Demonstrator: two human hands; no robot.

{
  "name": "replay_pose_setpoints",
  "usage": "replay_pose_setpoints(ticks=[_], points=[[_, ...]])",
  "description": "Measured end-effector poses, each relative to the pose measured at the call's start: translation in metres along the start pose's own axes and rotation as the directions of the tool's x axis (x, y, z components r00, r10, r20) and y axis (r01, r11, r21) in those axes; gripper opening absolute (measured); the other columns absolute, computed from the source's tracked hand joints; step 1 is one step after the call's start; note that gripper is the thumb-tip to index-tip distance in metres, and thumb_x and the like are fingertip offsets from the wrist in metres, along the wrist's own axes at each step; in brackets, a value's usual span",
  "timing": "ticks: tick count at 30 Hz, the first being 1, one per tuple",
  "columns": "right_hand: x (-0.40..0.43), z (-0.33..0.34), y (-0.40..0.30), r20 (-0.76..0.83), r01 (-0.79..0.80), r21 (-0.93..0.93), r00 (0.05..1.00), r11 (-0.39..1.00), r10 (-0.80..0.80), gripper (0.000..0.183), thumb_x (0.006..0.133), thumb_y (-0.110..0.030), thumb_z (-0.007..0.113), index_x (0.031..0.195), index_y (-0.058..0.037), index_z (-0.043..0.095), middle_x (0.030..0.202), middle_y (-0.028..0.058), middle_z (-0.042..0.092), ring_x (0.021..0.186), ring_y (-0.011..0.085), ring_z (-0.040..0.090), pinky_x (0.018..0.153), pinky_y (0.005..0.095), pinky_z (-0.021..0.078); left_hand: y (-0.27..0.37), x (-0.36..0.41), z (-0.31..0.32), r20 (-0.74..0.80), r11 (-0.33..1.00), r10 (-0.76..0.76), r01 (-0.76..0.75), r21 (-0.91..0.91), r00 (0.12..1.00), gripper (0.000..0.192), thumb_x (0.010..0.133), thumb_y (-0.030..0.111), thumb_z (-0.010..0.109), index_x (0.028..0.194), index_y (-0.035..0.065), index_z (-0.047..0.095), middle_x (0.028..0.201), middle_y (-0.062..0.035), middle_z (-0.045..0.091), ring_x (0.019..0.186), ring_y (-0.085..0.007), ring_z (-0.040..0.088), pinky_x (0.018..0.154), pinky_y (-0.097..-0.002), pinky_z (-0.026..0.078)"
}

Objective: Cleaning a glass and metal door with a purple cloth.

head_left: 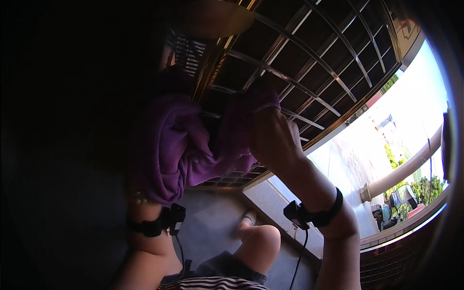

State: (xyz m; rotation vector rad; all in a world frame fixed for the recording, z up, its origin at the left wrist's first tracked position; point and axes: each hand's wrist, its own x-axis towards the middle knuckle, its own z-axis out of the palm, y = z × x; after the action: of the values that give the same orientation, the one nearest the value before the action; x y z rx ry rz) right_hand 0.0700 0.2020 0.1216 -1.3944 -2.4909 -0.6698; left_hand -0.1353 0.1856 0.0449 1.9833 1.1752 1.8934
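Note:
A purple cloth (177, 152) hangs in folds in front of a dark door panel (326, 69) with a shiny metal grid. My right hand (275, 139) is closed on one end of the cloth, close against the grid. Its fingers are partly lost in shadow. The other end is bunched over my left hand and wrist, so the fingers there cannot be seen. Below the bunched part, a bracelet of pale beads (139, 198) shows on my left arm. Each wrist wears a black strap with a small box, the left box (177, 218) and the right box (296, 214), with cables.
Gold-coloured trim (214, 61) edges the panel, near a rounded plate-like fitting (221, 20). A pale stone threshold (279, 203) runs beside the grey floor (206, 210). Outside, a column (402, 170) and a parked scooter (389, 210) stand in bright light. The left side is very dark.

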Motion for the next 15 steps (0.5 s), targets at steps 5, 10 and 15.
replay_pose_setpoints(ticks=[5,10,15], points=[[0.009,-0.005,-0.015,-0.206,0.08,0.185,0.978,0.98,-0.041,0.028,0.074,-0.005,0.063,0.102,-0.0038,0.065,0.101,0.0165,0.063,0.079,0.0328,0.065,0.06,0.0396,0.0545,-0.018,0.002,-0.001,0.163,0.999,0.045,-0.045,0.002,0.986,0.034,0.082,0.009,0.063,0.115,0.0011,0.059,0.111,-0.014,0.062,0.102,-0.0235,0.061,0.092,-0.0326,0.048],[0.042,0.004,-0.029,-0.252,0.185,0.03,0.952,0.982,-0.171,0.03,0.077,-0.014,0.065,0.105,-0.0029,0.061,0.097,0.0152,0.062,0.08,0.0316,0.065,0.066,0.0433,0.0545,-0.01,0.006,0.006,0.132,0.995,0.097,-0.101,0.024,0.987,0.033,0.08,0.011,0.065,0.111,0.003,0.062,0.113,-0.0137,0.062,0.104,-0.0252,0.06,0.093,-0.0332,0.048],[0.042,0.007,-0.039,-0.133,-0.037,0.108,0.99,0.993,0.051,0.016,0.08,-0.017,0.065,0.089,-0.005,0.065,0.09,0.0147,0.064,0.08,0.0264,0.067,0.064,0.0383,0.0555,-0.008,0.003,0.002,0.065,0.974,0.171,-0.178,0.136,0.983,0.032,0.079,0.01,0.067,0.109,0.0019,0.062,0.107,-0.0131,0.064,0.097,-0.0233,0.062,0.088,-0.0324,0.05]])
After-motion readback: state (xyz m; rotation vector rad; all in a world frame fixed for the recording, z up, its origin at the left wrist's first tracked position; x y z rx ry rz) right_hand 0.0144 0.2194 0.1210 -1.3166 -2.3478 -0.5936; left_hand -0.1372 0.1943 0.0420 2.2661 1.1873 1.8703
